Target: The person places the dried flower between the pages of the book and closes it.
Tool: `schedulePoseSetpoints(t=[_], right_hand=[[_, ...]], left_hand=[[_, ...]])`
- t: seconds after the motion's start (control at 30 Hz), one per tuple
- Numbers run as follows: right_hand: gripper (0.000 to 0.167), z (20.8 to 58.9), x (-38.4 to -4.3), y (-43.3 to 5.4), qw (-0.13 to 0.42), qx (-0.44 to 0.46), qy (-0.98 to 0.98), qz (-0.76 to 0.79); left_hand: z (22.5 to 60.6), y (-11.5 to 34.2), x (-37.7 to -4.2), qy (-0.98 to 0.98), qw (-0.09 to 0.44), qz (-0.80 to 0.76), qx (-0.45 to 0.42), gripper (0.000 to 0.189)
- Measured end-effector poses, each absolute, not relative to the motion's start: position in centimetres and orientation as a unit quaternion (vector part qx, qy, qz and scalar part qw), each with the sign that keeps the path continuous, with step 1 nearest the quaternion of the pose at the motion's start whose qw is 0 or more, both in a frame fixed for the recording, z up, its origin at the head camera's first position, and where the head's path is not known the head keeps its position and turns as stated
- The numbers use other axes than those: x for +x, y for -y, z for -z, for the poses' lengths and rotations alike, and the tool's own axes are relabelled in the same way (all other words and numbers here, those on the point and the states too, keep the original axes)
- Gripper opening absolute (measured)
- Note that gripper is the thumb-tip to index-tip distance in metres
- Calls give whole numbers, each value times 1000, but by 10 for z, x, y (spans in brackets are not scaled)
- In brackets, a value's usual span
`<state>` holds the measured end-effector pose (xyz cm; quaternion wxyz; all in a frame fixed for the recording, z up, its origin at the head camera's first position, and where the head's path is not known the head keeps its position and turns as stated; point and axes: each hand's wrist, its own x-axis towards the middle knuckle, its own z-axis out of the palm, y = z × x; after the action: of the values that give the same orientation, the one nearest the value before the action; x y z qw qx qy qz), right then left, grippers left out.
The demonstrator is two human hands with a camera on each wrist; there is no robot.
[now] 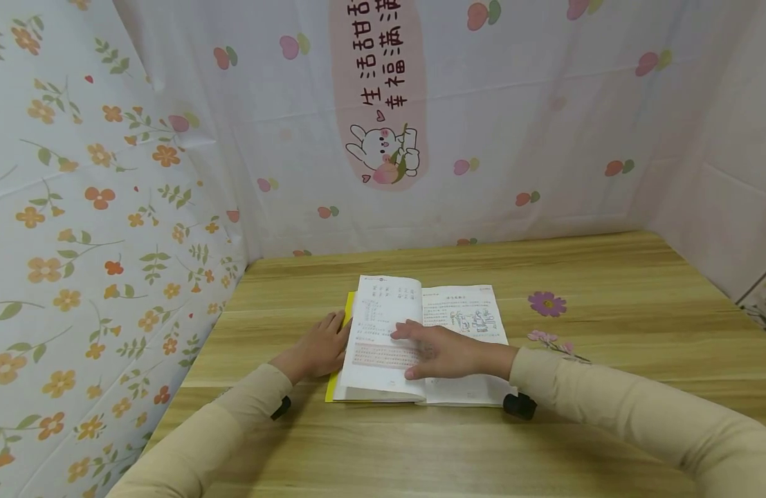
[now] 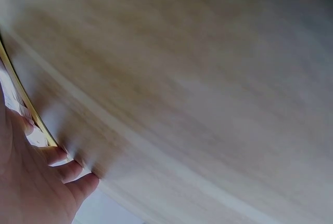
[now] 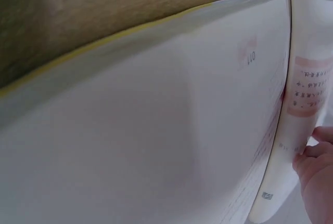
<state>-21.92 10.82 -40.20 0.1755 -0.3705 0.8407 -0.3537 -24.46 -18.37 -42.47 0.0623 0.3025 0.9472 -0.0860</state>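
An open book (image 1: 383,377) with printed pages and a yellow cover lies on the wooden table. My left hand (image 1: 320,349) rests at the book's left edge, the thumb by the pages and the other fingertips at the yellow cover edge (image 2: 32,110). Across the book, my right hand (image 1: 448,351) reaches over the left page near the gutter, its fingers loosely spread. In the right wrist view, fingertips of the right hand (image 3: 318,174) touch a bowed page (image 3: 312,42) with a pink text block. The right page (image 1: 460,304), with a line drawing, is partly hidden under the right forearm.
A purple flower (image 1: 547,304) and a sprig of small pink flowers (image 1: 551,339) lie on the table (image 1: 383,449) right of the book. Floral cloth (image 1: 96,277) hangs at the left; a printed curtain (image 1: 513,138) hangs behind the table.
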Motion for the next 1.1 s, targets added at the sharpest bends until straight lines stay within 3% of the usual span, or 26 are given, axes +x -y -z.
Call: schedulePoseSetpoints(t=[0.23,0.63,1.1], right_hand=[[77,401,-215,-104,173,-418,-854,257],[77,407,-213,-98,142,-438,-876,145],[72,411,-213,-92,69,-477,-876,37]], left_hand=[[424,186,-244,-950,65,67,298,62],[424,190,-245,-953,66,32,294,56],[422,194,-248,-947,25,19,319,55]])
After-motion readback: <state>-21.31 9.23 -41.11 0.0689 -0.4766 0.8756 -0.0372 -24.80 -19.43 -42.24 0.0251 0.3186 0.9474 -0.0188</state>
